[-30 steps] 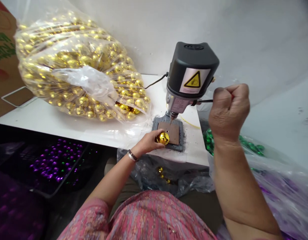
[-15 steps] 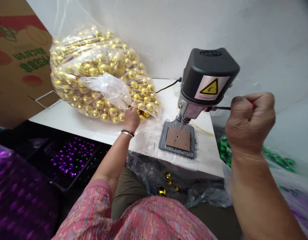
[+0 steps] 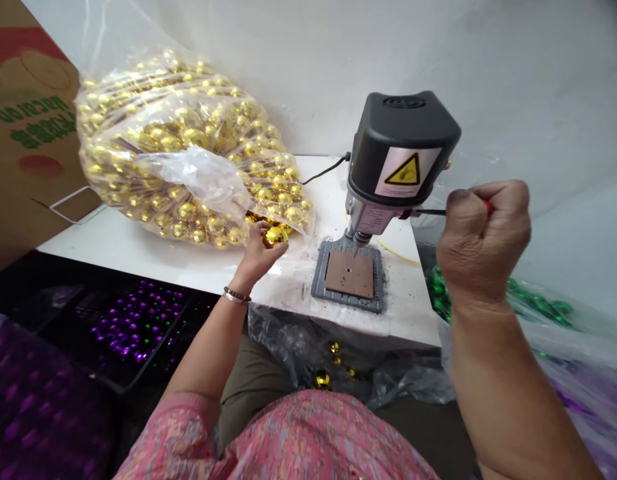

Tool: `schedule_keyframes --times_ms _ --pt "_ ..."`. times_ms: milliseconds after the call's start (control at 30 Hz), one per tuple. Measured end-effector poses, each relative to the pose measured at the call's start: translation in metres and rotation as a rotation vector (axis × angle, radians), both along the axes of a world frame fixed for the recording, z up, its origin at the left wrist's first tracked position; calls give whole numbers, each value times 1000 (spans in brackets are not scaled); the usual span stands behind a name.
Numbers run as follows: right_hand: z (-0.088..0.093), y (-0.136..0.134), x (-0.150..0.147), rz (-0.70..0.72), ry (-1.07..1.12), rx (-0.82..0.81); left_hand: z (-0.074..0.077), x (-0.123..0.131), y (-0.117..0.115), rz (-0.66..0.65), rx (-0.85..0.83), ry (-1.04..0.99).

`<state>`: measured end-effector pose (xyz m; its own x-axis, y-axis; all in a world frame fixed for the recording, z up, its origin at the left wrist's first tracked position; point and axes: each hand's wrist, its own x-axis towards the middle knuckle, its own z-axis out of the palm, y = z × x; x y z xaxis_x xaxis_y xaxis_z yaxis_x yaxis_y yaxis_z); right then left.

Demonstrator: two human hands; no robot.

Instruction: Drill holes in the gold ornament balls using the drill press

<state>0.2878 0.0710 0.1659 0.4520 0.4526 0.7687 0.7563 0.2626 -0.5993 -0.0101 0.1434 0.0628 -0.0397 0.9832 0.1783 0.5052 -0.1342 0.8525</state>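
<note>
Now, left hand (image 3: 257, 253) on gold bauble (image 3: 276, 236)

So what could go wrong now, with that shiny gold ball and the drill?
The gold bauble at the left hand is round and smooth, so it might slip and roll off the white table; a few gold baubles already lie on the clear plastic below. The bench drill's pointed bit could also poke that hand if it gets too close while the right hand works the black lever.
</note>
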Motion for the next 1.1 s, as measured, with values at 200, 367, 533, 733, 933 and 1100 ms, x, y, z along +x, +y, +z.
schedule_keyframes --times_ms 200,367,533,733,933,1100 --pt "-3 0 -1 40 6 12 -31 34 -36 -449 -215 -338" --pt "12 1 -1 39 26 -146 -46 63 -27 -419 -366 -294" --pt "49 22 2 -54 55 -418 -45 77 -17 -348 -445 -294" --pt "67 48 7 -37 73 -497 -37 75 -22 -413 -584 -631" --pt "66 50 7 -24 94 -447 -33 75 -31 -412 -609 -872" --pt "67 53 8 -10 88 -438 -29 91 -26 -299 -595 -684"
